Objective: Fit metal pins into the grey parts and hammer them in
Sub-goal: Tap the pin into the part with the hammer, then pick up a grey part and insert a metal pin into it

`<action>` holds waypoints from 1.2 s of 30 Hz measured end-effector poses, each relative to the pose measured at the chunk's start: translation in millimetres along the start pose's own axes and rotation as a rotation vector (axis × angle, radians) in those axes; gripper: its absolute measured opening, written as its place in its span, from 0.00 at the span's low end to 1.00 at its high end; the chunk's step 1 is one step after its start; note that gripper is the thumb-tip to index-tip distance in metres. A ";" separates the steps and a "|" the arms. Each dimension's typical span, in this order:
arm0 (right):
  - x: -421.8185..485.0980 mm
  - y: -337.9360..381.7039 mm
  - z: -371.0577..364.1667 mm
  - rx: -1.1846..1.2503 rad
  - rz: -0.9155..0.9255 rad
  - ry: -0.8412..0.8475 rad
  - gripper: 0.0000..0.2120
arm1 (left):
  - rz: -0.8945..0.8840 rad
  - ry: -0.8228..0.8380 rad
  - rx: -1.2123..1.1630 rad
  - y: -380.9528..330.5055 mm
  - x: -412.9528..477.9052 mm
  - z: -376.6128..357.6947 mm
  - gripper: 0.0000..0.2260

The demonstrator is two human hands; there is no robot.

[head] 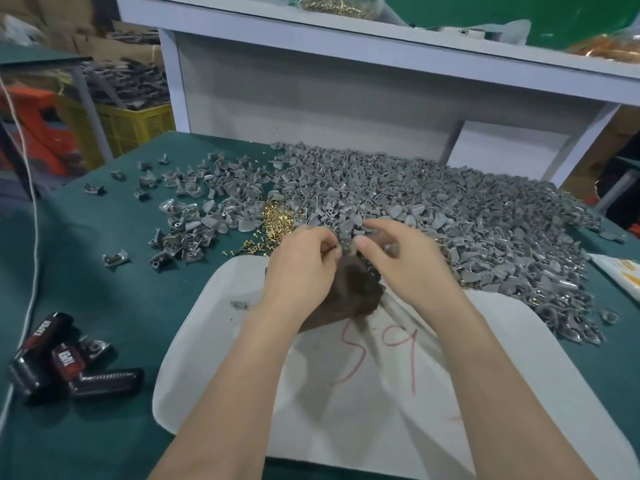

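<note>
Over the white tray (381, 427), left hand (301, 268) and right hand (405, 261) both pinch one small grey part (347, 249) in curled fingers (381, 228), just above a dark block (349, 296) — too blurry to tell which way its long axis points. Just beyond sit gold pins (278, 221), then a huge heap (450, 209) of matching grey parts across the green desk (104, 289).

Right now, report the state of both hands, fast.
Left hand: fingers curled, pinching the grey part.
Right hand: pinching the same grey part, thumb against it.
</note>
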State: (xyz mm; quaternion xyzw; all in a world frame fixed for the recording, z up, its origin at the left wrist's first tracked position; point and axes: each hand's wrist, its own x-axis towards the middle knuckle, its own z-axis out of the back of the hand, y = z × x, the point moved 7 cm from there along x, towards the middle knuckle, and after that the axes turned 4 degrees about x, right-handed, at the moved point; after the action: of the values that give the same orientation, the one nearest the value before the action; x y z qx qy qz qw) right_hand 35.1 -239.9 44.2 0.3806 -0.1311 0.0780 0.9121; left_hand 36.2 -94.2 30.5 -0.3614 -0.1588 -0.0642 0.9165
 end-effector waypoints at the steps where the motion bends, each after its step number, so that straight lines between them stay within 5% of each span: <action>1: 2.7 6.9 -12.8 0.069 -0.004 0.103 0.11 | -0.014 -0.006 -0.044 -1.9 -0.1 0.3 0.05; 4: 21.0 12.2 -8.6 0.195 -0.019 -0.022 0.06 | 0.030 -0.089 -0.206 1.6 1.1 6.6 0.09; 7: 42.3 -11.2 21.2 0.064 -0.225 -0.319 0.22 | 0.156 -0.280 -0.400 16.9 2.6 23.9 0.12; 10: 55.7 -12.9 -4.1 -0.303 -0.362 -0.126 0.33 | 0.328 -0.470 -0.645 38.8 -0.4 36.2 0.09; 15: 66.8 69.6 -109.0 -0.274 0.133 0.299 0.18 | 0.598 -0.717 -0.989 78.3 -9.4 38.6 0.09; 21: 91.1 71.9 -193.6 -0.597 0.106 0.589 0.16 | 0.732 -0.834 -1.105 98.7 -14.6 34.0 0.09; 28: 99.7 70.0 -180.0 -0.467 0.116 0.364 0.13 | 0.732 -0.795 -1.152 97.1 -12.8 29.4 0.09; 31: 101.0 76.1 -146.9 -0.042 0.059 0.205 0.12 | 0.700 -0.758 -1.127 93.9 -11.2 32.7 0.10; 34: 92.0 82.1 -110.1 0.436 -0.026 0.217 0.11 | 0.635 -0.628 -1.076 84.1 -5.2 31.4 0.09; 36: 79.4 86.9 -92.2 0.451 0.020 0.269 0.11 | 0.589 -0.501 -1.049 76.7 0.4 25.7 0.07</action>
State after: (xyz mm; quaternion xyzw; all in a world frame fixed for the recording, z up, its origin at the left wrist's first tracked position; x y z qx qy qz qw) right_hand 106.3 -110.0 64.2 0.5594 0.0082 0.1640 0.8125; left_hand 48.2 -20.6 -0.9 -0.7934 -0.2096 0.2072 0.5326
